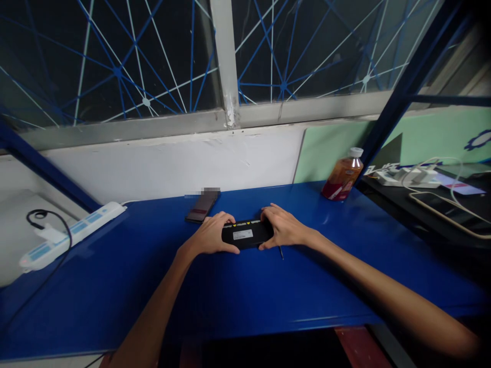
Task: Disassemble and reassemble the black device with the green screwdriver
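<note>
A flat black box-shaped device (258,235) with a white label and small yellow marks along its far edge is between my hands, low over the blue tabletop. My left hand (212,235) grips its left end, thumb along the near side and fingers at the far side. At the opposite end my right hand (284,227) holds it the same way. Just beyond my left hand lies a dark phone (203,205). A thin dark rod (281,252) shows on the table below my right hand, its other end hidden.
A white power strip (76,236) with a black cable lies on the left of the blue table (126,286). At the back right stands a drink bottle (342,175). Further right, a dark table carries white plugs (414,176), cables and another phone (448,207).
</note>
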Demonstrator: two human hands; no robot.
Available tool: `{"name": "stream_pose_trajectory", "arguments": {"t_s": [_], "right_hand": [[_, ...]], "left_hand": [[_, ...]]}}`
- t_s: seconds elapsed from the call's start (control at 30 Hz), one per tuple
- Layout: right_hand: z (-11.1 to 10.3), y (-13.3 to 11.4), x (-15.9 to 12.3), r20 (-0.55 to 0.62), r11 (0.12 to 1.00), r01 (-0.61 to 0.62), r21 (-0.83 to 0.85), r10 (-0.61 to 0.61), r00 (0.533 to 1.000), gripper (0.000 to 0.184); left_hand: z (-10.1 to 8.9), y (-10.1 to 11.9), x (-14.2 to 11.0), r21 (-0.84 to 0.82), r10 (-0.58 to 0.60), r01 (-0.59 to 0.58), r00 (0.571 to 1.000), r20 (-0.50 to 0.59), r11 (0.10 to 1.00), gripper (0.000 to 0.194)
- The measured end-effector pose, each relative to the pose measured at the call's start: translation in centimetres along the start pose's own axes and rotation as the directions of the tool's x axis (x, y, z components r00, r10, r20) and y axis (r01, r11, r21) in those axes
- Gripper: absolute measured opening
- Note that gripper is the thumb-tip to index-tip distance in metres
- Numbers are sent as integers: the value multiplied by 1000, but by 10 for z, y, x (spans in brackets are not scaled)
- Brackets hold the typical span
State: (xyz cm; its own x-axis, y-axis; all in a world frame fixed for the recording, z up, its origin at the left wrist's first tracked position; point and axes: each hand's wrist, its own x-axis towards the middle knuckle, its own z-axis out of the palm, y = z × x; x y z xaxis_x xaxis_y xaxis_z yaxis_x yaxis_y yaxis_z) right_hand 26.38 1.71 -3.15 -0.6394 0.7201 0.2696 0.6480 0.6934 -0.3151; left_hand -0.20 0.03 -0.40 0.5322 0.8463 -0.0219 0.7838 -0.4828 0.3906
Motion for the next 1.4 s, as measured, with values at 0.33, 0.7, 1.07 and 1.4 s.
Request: {"name": "stream_pose_trajectory", "arguments": {"t_s": [0.33, 0.7, 1.07, 1.4], "right_hand": [[-1, -1, -1, -6, 1000, -12, 28, 12, 1000, 66], [-3, -3, -1, 2, 1000, -16, 22, 16, 1000, 66], [-4, -4, 0, 5, 999, -36, 41, 35, 999, 65], [-2, -3, -1, 11, 998, -25, 55, 25, 1000, 64]], "left_hand": [[3, -6, 2, -25, 45, -44, 999, 31, 999, 80], [1, -4, 1, -25, 69, -68, 997, 33, 997, 76], [2, -9, 0, -10, 41, -40, 998, 48, 999, 78], [-4, -4, -3, 17, 75, -77, 996, 56, 997, 77]]}}
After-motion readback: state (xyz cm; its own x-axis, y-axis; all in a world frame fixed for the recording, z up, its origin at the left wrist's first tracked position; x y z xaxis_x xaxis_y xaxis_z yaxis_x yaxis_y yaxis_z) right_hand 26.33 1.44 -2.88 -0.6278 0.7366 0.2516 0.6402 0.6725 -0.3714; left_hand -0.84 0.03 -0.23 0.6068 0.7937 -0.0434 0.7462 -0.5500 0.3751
